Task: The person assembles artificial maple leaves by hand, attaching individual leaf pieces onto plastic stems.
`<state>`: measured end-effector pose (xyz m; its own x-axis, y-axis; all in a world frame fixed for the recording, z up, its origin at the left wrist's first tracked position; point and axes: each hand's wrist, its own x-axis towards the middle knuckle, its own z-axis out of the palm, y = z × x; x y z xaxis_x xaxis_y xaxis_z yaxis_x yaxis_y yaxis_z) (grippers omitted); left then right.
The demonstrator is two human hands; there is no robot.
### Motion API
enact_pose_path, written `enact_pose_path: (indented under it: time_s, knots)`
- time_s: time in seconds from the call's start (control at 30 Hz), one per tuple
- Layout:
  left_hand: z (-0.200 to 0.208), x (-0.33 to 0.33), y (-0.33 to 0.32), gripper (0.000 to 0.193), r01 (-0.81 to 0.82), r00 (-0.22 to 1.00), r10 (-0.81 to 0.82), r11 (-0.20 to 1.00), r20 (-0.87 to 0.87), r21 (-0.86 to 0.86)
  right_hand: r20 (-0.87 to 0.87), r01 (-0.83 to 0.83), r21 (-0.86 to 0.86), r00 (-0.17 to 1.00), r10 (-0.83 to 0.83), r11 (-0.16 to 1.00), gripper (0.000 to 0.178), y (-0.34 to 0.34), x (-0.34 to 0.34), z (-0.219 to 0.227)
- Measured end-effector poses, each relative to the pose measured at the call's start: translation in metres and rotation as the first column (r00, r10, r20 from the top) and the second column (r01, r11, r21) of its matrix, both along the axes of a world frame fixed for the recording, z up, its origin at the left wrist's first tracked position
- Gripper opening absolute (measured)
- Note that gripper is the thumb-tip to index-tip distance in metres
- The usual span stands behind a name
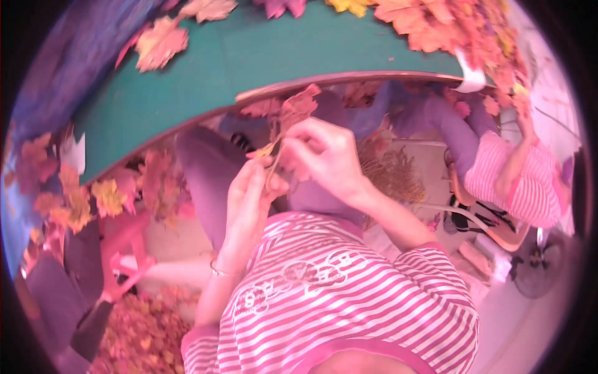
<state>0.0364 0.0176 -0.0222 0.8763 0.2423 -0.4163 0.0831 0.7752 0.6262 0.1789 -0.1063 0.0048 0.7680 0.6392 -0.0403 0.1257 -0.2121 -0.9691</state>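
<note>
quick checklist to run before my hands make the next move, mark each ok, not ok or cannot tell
1. Left hand has the thin stem: ok, pinched between thumb and fingers.
2. Right hand is on the stem too: ok, fingertips closed just beyond the left ones.
3. Red leaf is firmly attached to the stem: cannot tell, the join is too small to make out.
4. Bracelet is away from the stem: ok, it sits back on the left wrist.
5. Green table is free of loose leaves: not ok, orange leaves lie along its far side.
</note>
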Motion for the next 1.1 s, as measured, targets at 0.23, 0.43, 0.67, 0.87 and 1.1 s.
enact_pose_path:
  time_s: [0.23,0.43,0.67,0.87,1.1]
  knots:
    - [0.003,-0.009,-0.003,0.021,0.096,0.991,-0.059,0.934,-0.117,0.345,0.371,-0.056,0.012,0.928,0.047,0.998,0.006,0.0,0.012,-0.013]
    - [-0.017,-0.017,-0.002,0.014,0.135,0.958,-0.062,0.959,-0.281,0.248,0.355,-0.272,-0.023,0.897,0.262,0.962,0.006,-0.015,0.035,0.007]
    - [-0.013,-0.014,-0.001,0.024,0.048,0.986,-0.004,0.965,-0.168,0.258,0.938,0.39,0.011,0.314,-0.144,0.921,0.016,-0.077,0.217,0.088]
    - [0.005,0.0,-0.001,0.012,0.01,0.984,0.028,0.978,-0.178,0.21,0.975,0.279,-0.142,0.204,0.085,0.95,0.016,-0.099,0.315,0.085]
    - [-0.007,-0.006,0.011,0.015,-0.11,0.969,0.157,0.966,-0.19,0.233,0.97,0.226,-0.037,0.241,-0.019,0.973,0.008,-0.077,0.324,0.129]
